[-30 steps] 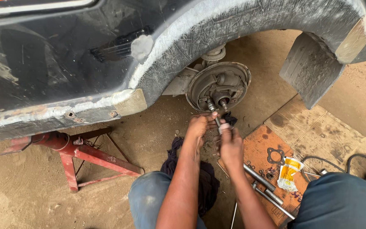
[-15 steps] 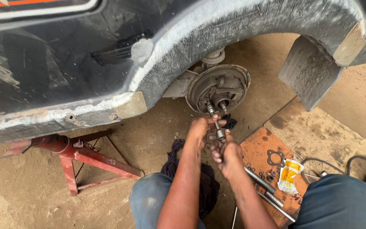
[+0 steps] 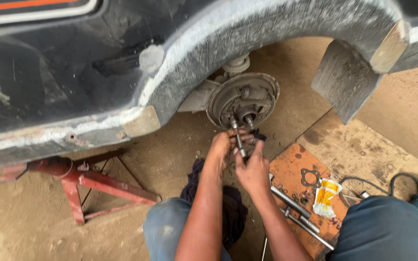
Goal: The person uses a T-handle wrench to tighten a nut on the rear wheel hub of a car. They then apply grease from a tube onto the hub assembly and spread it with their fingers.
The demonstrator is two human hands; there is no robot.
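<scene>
While crouched beside the raised black car body (image 3: 73,77), both hands at work just below the bare brake backing plate (image 3: 243,99) in the wheel arch. Left hand (image 3: 220,151) curled around a small dark part, too hidden between the palms to identify. Right hand (image 3: 252,170) clenched around the lower end of a slim metal tool (image 3: 238,137), thumb pointing up along it. Tool shaft tilted slightly, running from between the two hands up to the hub at the middle of the backing plate, its tip touching or just at the hub; exact contact hard to tell. Hands pressed close together, fingers touching.

Under the forearms, a dark rag (image 3: 228,212) on the sandy ground between the knees in blue jeans. To the right, a rusty orange metal sheet (image 3: 291,169) bearing a flat gasket (image 3: 310,177), a yellow and white tube (image 3: 326,195), scattered small nuts, and two long steel bars (image 3: 296,212) lying side by side at its lower edge. Further right, a black cable (image 3: 393,181) looping on brown cardboard. Far left, a red jack stand (image 3: 81,181) propping the sill. Black mud flap (image 3: 344,79) hanging at the rear of the arch, well apart from the hands.
</scene>
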